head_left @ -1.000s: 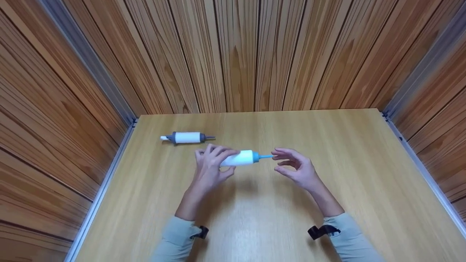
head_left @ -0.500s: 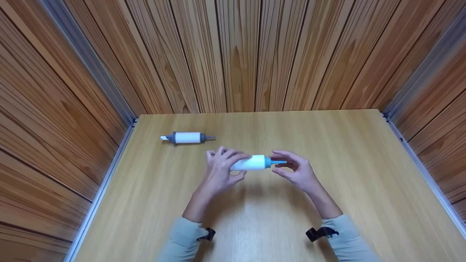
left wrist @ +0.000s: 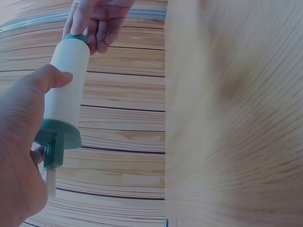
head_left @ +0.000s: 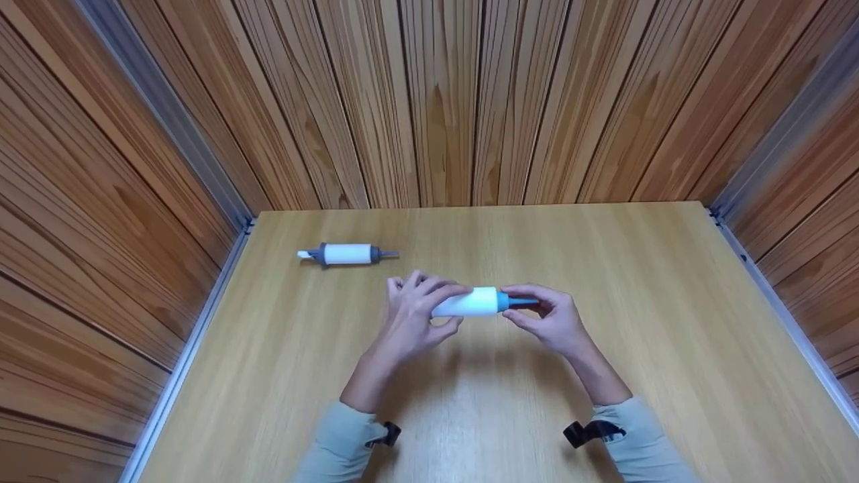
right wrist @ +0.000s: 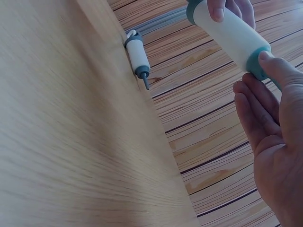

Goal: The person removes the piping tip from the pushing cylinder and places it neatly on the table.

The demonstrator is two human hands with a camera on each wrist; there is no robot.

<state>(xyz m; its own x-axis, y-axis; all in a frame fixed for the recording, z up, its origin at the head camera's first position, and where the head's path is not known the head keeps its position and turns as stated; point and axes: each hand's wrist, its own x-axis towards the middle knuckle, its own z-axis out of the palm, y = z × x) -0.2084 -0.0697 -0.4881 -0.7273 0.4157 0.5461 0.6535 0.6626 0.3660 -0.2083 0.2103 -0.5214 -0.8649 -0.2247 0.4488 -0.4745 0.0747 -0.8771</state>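
A white cylindrical bottle (head_left: 475, 302) is held level above the table, its blue-green nozzle (head_left: 525, 302) pointing right. My left hand (head_left: 417, 312) grips the body, thumb on one side and fingers over the other. In the left wrist view, a blue-green flanged end (left wrist: 57, 132) shows below that thumb, with a pale piece (left wrist: 51, 182) sticking out. My right hand (head_left: 547, 314) pinches the collar (right wrist: 257, 61) at the nozzle's base between thumb and fingers. The nozzle runs back into that hand's palm and is partly covered there.
A similar white bottle with grey ends (head_left: 347, 253) lies on the table at the back left, its thin nozzle pointing right. The wooden tabletop (head_left: 658, 282) meets plank walls (head_left: 436, 100) at the back and sides. Metal rails (head_left: 188, 335) line the side edges.
My left hand has carried the bottle right and slightly toward me, bringing its nozzle into my right hand. The right fingers have closed in on the collar. The grey-ended bottle has stayed put.
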